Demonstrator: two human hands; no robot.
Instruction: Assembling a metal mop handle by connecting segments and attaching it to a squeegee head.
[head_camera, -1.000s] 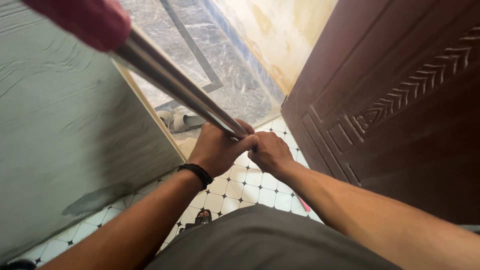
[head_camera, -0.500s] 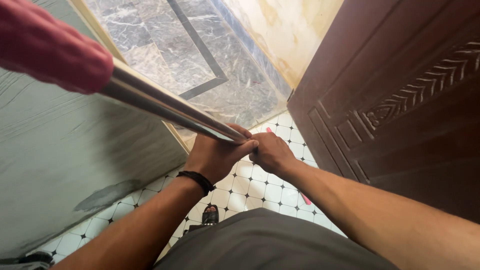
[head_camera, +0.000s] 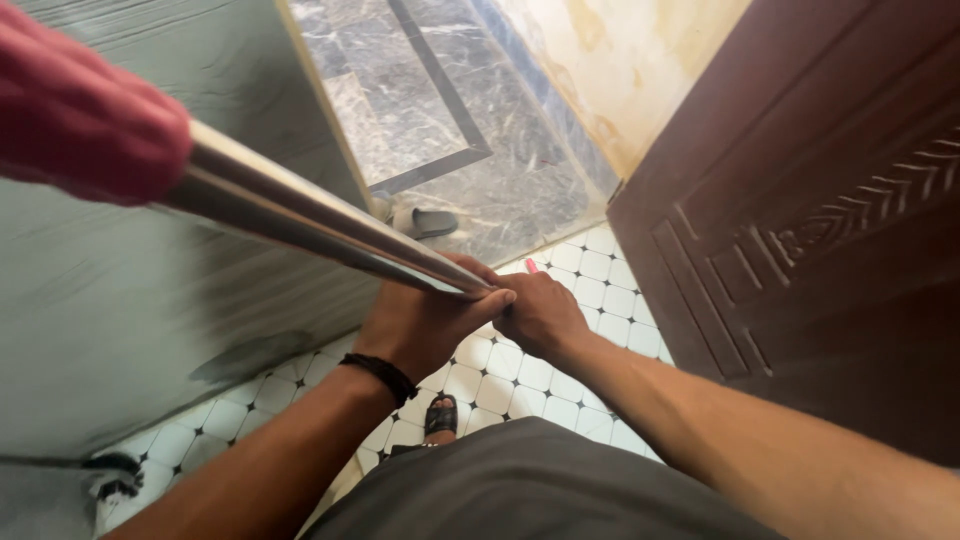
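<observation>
A shiny metal pole (head_camera: 320, 220) with a red grip (head_camera: 80, 125) at its near end slants from the upper left down to the middle of the view. My left hand (head_camera: 425, 320), with a black band on its wrist, is closed around the pole. My right hand (head_camera: 540, 315) grips the pole just below, touching the left hand. The pole's lower part and whatever it ends in are hidden behind my hands.
A carved dark brown wooden door (head_camera: 800, 200) stands open on the right. A grey-green wall (head_camera: 150, 300) fills the left. White tiles with black dots (head_camera: 600, 290) meet grey marble floor (head_camera: 450, 130), where a grey slipper (head_camera: 425, 222) lies. My sandalled foot (head_camera: 440, 415) shows below.
The view has shifted, bringing the slipper and more marble floor into sight. The pole lies flatter with its red grip lower left. Both hands keep their hold.
</observation>
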